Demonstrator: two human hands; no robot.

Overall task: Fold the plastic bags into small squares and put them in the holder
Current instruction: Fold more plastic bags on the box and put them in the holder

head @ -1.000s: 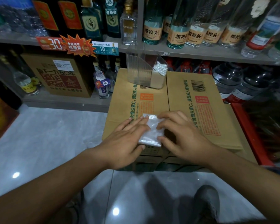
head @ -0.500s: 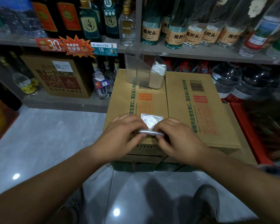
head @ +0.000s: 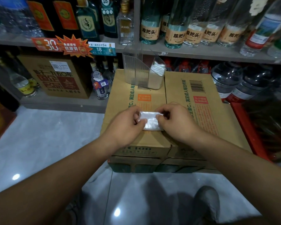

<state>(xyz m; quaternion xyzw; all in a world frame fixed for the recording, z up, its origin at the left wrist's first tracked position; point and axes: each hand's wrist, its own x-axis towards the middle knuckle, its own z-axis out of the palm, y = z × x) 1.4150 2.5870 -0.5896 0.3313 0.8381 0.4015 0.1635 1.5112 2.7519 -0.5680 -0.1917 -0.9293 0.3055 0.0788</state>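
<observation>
Pinching the folded plastic bag from both sides, I hold its far edge slightly raised while its near edge lies on the top of the cardboard box. My left hand grips the bag's left end with curled fingers; my right hand nips the right end between thumb and fingertip. The bag sits directly between the two hands, a small shiny rectangle. Well beyond it, at the far end of the same box, stands the clear plastic holder, with a stack of folded bags in its right compartment. Behind it runs a shelf of bottles.
</observation>
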